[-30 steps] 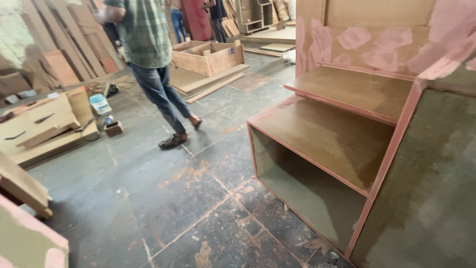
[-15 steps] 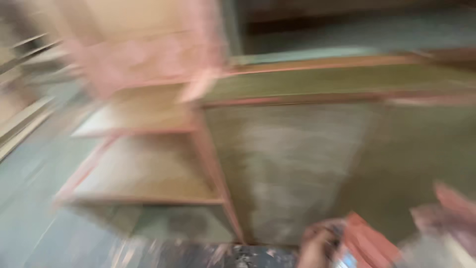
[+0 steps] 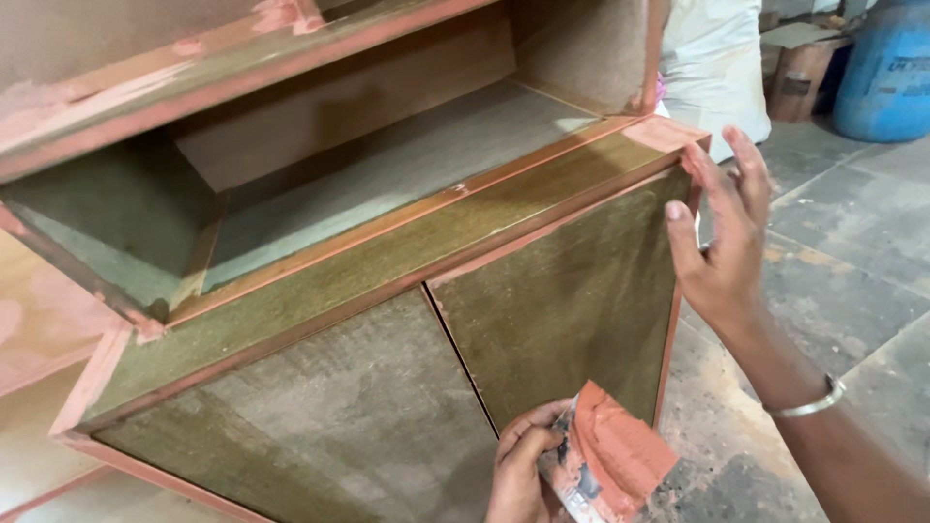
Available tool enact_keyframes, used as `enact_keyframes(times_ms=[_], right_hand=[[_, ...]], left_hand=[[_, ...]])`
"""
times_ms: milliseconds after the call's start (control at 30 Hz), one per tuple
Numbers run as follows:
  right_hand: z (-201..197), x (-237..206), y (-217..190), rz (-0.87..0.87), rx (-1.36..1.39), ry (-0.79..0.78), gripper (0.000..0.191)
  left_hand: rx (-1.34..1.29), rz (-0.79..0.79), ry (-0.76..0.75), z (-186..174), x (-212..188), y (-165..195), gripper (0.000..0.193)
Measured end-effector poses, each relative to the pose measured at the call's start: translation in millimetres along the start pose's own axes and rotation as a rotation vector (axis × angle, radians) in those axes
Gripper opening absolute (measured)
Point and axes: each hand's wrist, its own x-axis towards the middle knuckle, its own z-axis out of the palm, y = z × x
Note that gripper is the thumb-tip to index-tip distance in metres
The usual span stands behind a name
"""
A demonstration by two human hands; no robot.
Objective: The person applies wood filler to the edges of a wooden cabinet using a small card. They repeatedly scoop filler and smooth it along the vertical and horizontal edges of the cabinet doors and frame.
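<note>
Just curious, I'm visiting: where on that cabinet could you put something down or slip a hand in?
The open compartment is bare inside. The top ledge is bare too. The right corner is crowded by the right hand; the left hand holds a putty-smeared scraper below.

Cabinet (image 3: 387,291) fills left and centre of frame; right hand (image 3: 722,242) at its upper-right corner, left hand (image 3: 523,465) low centre holding a scraper (image 3: 610,455) before the front panel. Barrel (image 3: 886,68) upper right, sack (image 3: 717,58) just left of it, both behind the cabinet on the floor (image 3: 833,261).

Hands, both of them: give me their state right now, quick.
Left hand: closed, holding a flat scraper loaded with reddish putty.
Right hand: open, fingers spread, holding nothing, at the cabinet corner edge.
</note>
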Motion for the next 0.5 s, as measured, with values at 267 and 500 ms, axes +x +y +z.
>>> enact_keyframes(times_ms=[267,500], right_hand=[[25,26,6,-0.11,-0.253,-0.033,0.063],[12,-11,27,0.079,-0.053,0.092,0.065]], left_hand=[[0.085,0.04,0.042,-31,-18,-5,0.052],[0.208,0.085,0.029,-81,-30,-11,0.058]])
